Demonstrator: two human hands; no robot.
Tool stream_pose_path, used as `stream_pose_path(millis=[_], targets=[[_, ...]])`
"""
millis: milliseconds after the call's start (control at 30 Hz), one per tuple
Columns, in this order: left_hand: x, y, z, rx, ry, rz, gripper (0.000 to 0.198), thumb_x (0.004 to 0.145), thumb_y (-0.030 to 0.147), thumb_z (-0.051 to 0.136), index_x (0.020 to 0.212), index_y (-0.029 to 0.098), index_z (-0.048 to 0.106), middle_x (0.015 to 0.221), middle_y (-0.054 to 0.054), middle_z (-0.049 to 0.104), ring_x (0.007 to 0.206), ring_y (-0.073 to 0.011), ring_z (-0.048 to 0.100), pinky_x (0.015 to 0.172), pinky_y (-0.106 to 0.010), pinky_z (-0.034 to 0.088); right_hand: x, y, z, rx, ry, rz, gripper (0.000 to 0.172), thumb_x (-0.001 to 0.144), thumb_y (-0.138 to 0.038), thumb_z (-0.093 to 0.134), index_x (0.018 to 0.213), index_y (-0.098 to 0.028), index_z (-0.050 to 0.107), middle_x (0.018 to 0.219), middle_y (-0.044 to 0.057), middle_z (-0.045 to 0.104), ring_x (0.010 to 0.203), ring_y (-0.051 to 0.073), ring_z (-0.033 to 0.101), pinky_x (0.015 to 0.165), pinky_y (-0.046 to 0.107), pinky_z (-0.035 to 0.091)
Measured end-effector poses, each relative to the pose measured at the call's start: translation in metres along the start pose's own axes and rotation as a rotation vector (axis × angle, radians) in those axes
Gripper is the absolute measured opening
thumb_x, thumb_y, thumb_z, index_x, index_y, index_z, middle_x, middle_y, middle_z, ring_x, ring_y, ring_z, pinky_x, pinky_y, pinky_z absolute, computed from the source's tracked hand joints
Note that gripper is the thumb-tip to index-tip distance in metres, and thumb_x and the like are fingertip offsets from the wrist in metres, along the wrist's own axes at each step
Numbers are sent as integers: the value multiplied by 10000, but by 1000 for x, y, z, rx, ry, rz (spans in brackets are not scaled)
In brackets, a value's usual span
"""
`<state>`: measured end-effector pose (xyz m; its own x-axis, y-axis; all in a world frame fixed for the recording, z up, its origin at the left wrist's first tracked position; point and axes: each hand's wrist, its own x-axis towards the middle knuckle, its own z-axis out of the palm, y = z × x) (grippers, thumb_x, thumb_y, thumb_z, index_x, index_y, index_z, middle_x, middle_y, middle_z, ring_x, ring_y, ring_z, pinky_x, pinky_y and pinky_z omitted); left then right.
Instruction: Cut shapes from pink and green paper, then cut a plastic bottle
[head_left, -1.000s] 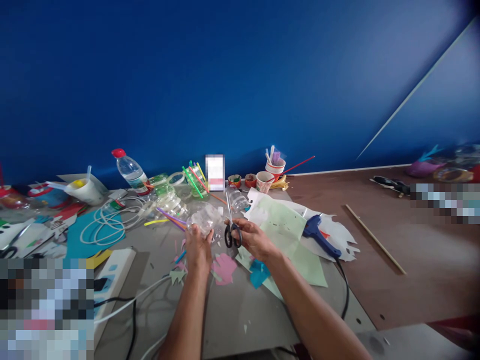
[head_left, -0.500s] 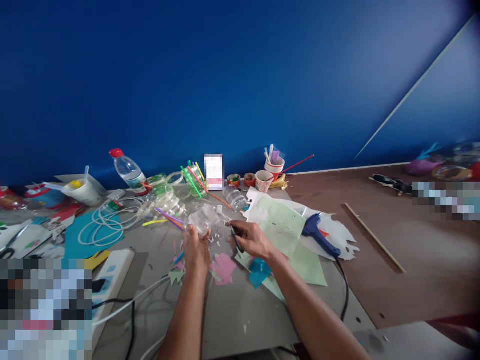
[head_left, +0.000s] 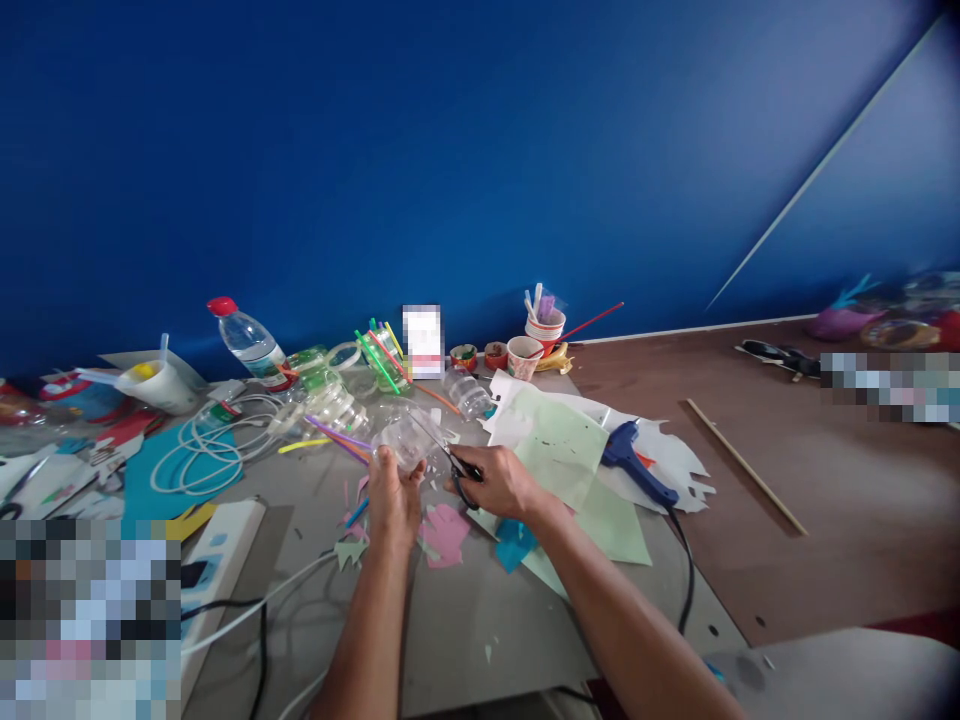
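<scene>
My left hand is closed around the lower end of a clear plastic bottle piece, holding it just above the grey table. My right hand grips black-handled scissors. Their blades point left and up, reaching the clear plastic. Below the hands lie a pink paper hand cut-out and a blue paper scrap.
A blue glue gun lies on green and white paper sheets to the right. Coloured straws, bottle pieces, a red-capped water bottle, paper cups, coiled white cable and a power strip crowd the left and back. A wooden stick lies on brown board.
The scissors stood with blades upright a second ago. My right hand has turned them down and leftward so the blades now meet the clear plastic piece. My left hand has stayed put.
</scene>
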<state>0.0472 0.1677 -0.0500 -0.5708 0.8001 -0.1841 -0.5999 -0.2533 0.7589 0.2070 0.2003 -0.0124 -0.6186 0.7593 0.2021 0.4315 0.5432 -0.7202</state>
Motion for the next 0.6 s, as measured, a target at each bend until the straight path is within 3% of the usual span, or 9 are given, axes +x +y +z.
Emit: stream_pose_path(millis=[467, 600], targets=[[0, -3, -2, -23, -59, 3, 447, 659, 503, 767, 978, 242, 595, 996, -26, 653, 898, -178, 634, 741, -308, 494, 2, 6, -4, -36, -4, -24, 93, 806, -210, 556, 837, -193, 642, 630, -29, 536, 563, 92, 339, 549, 202, 269], [-1, -3, 0, -50, -63, -1, 421, 665, 489, 766, 958, 230, 609, 957, -15, 659, 864, -165, 637, 740, -303, 490, 3, 9, -1, 124, 4, 11, 120, 804, -278, 584, 815, -176, 645, 600, -38, 472, 573, 94, 336, 537, 202, 278]])
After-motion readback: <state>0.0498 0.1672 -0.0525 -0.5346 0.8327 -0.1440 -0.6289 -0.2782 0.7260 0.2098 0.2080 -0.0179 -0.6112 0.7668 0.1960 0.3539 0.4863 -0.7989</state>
